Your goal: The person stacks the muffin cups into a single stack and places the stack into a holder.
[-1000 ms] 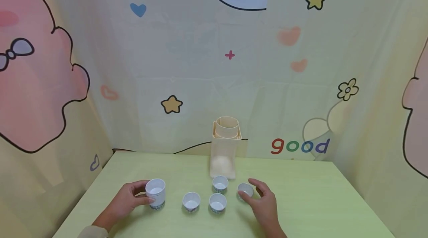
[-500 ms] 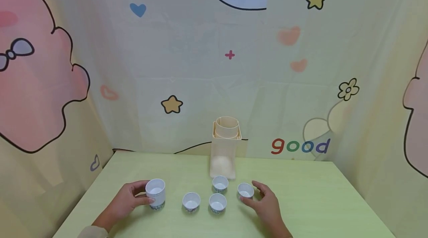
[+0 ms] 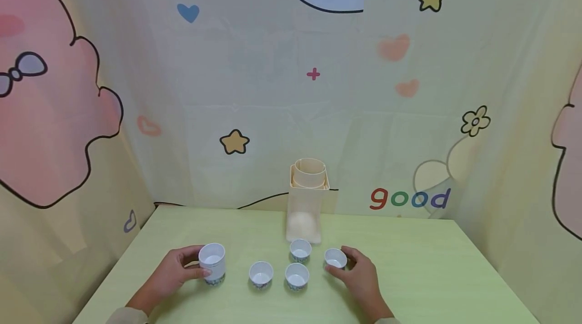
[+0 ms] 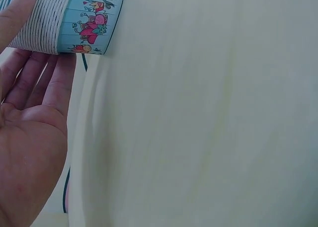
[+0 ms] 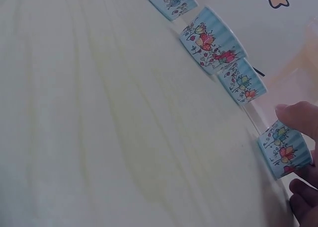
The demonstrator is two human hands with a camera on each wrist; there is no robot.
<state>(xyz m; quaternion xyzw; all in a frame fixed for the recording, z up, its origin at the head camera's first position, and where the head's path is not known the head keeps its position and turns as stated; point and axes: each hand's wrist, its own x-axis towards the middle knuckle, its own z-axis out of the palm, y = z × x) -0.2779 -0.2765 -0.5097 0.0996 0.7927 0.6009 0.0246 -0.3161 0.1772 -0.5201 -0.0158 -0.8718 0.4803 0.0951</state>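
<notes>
Your left hand [image 3: 175, 267] is at the far left, thumb and fingers parted by the width of one stack of cups [image 3: 212, 263] and curved round its side: thumb on the near side, fingers on the far side. The stack is upright, mouth up. In the left wrist view, several close-set rims sit above one printed base; you cannot count the rims reliably.

To the right of the stack, note four single cups, all upright, mouth up, on the counter [image 3: 423, 268]:

1. First cup [image 3: 261, 274]: apart from the stack.
2. Second cup [image 3: 297, 276]: in the near row beside the first, with a gap between.
3. Third cup [image 3: 300, 250]: just behind the second; you cannot tell whether they touch.
4. Fourth cup [image 3: 335, 259]: rightmost, apart from the third.

One beige holder [image 3: 303, 207], with an open round tube at its top, stands directly behind the third cup.

Your right hand [image 3: 362, 274] is at the far right, pinching the fourth cup. Its gap is narrower than that of your left hand: thumb on the near side, fingers round the far right side.
</notes>
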